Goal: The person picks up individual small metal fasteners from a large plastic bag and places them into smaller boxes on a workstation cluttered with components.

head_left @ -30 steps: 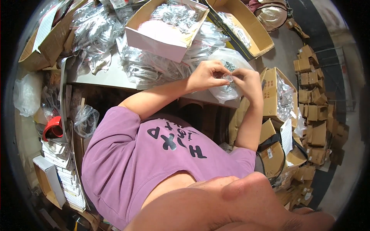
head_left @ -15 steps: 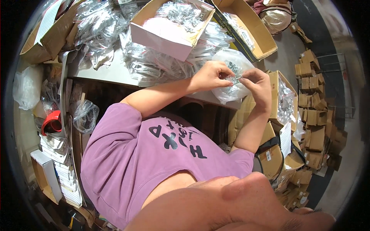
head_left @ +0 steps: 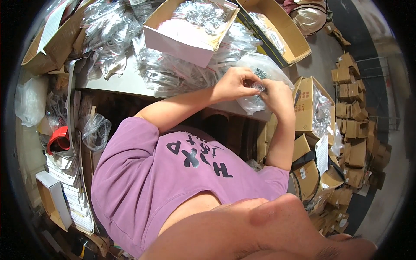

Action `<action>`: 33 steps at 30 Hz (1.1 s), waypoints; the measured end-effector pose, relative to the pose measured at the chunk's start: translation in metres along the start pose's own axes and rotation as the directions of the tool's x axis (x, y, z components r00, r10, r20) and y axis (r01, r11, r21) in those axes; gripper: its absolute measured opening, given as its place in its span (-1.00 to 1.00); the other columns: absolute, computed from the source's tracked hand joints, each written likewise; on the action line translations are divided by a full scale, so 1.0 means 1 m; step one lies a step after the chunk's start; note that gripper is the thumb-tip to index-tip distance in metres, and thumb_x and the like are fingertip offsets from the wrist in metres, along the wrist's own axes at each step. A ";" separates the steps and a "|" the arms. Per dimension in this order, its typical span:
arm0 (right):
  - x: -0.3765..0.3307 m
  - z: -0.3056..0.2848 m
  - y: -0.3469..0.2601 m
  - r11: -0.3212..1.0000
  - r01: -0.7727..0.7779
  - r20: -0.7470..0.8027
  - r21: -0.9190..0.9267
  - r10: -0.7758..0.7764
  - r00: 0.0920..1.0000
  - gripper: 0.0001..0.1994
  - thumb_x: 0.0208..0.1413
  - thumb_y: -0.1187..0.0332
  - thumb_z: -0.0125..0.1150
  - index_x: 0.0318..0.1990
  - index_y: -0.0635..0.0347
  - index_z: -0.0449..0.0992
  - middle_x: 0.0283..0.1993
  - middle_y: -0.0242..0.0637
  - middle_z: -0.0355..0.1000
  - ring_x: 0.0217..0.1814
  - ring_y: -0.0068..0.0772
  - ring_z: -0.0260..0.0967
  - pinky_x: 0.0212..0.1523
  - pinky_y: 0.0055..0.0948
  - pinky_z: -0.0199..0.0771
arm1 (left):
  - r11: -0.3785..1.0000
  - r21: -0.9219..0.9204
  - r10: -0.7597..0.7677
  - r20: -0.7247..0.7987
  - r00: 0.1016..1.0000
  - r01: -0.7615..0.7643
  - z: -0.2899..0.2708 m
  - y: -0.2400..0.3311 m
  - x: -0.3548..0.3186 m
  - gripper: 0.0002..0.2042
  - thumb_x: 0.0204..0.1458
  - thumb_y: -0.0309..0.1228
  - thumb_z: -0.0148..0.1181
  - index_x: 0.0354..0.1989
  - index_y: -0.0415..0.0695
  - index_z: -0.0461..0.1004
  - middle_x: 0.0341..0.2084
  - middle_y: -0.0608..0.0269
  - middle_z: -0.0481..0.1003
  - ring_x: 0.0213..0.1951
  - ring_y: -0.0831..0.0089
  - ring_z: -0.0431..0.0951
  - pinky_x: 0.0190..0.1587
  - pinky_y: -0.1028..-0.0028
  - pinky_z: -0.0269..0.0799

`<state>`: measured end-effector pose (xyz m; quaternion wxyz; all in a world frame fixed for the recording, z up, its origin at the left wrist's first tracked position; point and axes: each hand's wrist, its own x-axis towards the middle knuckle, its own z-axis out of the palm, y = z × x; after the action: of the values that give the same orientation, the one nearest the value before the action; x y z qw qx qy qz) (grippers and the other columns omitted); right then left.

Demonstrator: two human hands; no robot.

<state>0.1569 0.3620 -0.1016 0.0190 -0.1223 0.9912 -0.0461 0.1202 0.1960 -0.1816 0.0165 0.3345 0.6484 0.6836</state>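
Observation:
Above the edge of the table, my left hand (head_left: 237,83) pinches a small clear plastic piece (head_left: 258,86) with a rounded rim, possibly the mouth of a little bag. My right hand (head_left: 278,96) meets it from the right, fingers bent together at that rim; what they hold is hidden. Behind and beneath both hands lies a larger translucent plastic bag (head_left: 277,71). Small dark metal pieces (head_left: 261,73) show inside it, too small to name.
Zip bags (head_left: 173,76) are heaped on the grey table (head_left: 141,82) to the left. A white-sided box (head_left: 177,45) rests on them, beside an open cardboard tray (head_left: 299,54). At right stands a carton (head_left: 305,108) of filled bags; farther out, small cartons (head_left: 349,93) are stacked.
My right hand has moved left and slightly down, bringing its fingertips to the clear plastic piece. My left hand has barely shifted and keeps its pinch.

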 end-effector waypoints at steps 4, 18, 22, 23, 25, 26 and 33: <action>0.000 0.004 0.004 0.999 -0.012 -0.050 0.032 0.014 0.999 -0.88 -0.14 0.39 0.19 -0.38 0.14 0.50 -0.42 -0.09 0.47 -0.30 0.01 0.44 -0.28 -0.11 0.42 | 1.000 0.005 0.004 0.011 1.000 -0.004 0.000 0.001 0.001 -0.72 -0.19 -0.45 0.39 -0.25 -0.20 0.58 -0.48 0.29 0.48 -0.45 0.62 0.43 -0.40 0.60 0.37; -0.009 -0.008 0.014 0.691 0.080 -0.229 0.718 0.125 0.965 -0.88 -0.06 0.58 0.20 -0.31 0.33 0.54 -0.40 -0.27 0.52 -0.43 -0.61 0.41 -0.38 -0.59 0.40 | 1.000 0.006 -0.010 -0.003 1.000 0.010 -0.001 0.004 0.001 -0.72 -0.22 -0.43 0.39 -0.26 -0.19 0.59 -0.46 0.20 0.53 -0.44 0.52 0.50 -0.37 0.53 0.43; -0.008 -0.008 0.007 0.604 0.126 -0.224 0.787 0.090 0.970 -0.87 -0.06 0.56 0.22 -0.30 0.32 0.54 -0.37 -0.30 0.52 -0.43 -0.63 0.37 -0.42 -0.63 0.35 | 0.999 -0.033 -0.007 0.003 1.000 0.007 0.001 0.001 0.000 -0.73 -0.16 -0.42 0.39 -0.24 -0.21 0.57 -0.46 0.29 0.49 -0.43 0.62 0.44 -0.38 0.60 0.38; -0.007 -0.008 0.005 0.591 0.146 -0.229 0.793 0.067 0.971 -0.87 -0.07 0.56 0.23 -0.31 0.32 0.54 -0.36 -0.30 0.52 -0.43 -0.62 0.37 -0.42 -0.62 0.34 | 0.999 -0.033 -0.007 0.004 1.000 0.008 0.000 0.001 0.000 -0.73 -0.16 -0.42 0.39 -0.24 -0.21 0.57 -0.46 0.29 0.49 -0.43 0.62 0.44 -0.38 0.60 0.38; -0.008 -0.016 0.007 0.675 0.161 -0.217 0.720 -0.001 0.976 -0.86 -0.07 0.55 0.23 -0.30 0.31 0.54 -0.33 -0.26 0.51 -0.38 -0.53 0.40 -0.37 -0.56 0.37 | 0.999 -0.034 -0.037 0.031 0.999 0.038 -0.001 0.003 0.000 -0.73 -0.15 -0.43 0.38 -0.25 -0.23 0.56 -0.44 0.28 0.50 -0.42 0.62 0.44 -0.37 0.61 0.38; -0.008 -0.020 0.007 0.749 0.181 -0.196 0.637 -0.069 0.978 -0.86 -0.08 0.54 0.23 -0.30 0.31 0.54 -0.29 -0.22 0.50 -0.34 -0.44 0.43 -0.32 -0.50 0.40 | 0.999 -0.033 -0.037 0.031 0.999 0.038 -0.002 0.003 0.000 -0.73 -0.15 -0.43 0.38 -0.25 -0.23 0.56 -0.44 0.28 0.50 -0.42 0.62 0.44 -0.37 0.61 0.38; -0.010 -0.018 0.006 0.815 0.267 -0.205 0.514 -0.186 0.961 -0.87 -0.08 0.53 0.23 -0.32 0.31 0.50 -0.21 -0.15 0.46 -0.22 -0.23 0.45 -0.20 -0.39 0.43 | 0.924 -0.351 -0.148 0.043 0.988 0.154 -0.002 0.010 0.001 -0.76 -0.01 -0.48 0.25 -0.17 -0.33 0.48 -0.34 0.24 0.54 -0.26 0.59 0.51 -0.17 0.58 0.45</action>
<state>0.1646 0.3719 -0.0844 -0.0256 -0.2256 0.9154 -0.3324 0.1230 0.1931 -0.1720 0.1339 0.2807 0.5388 0.7830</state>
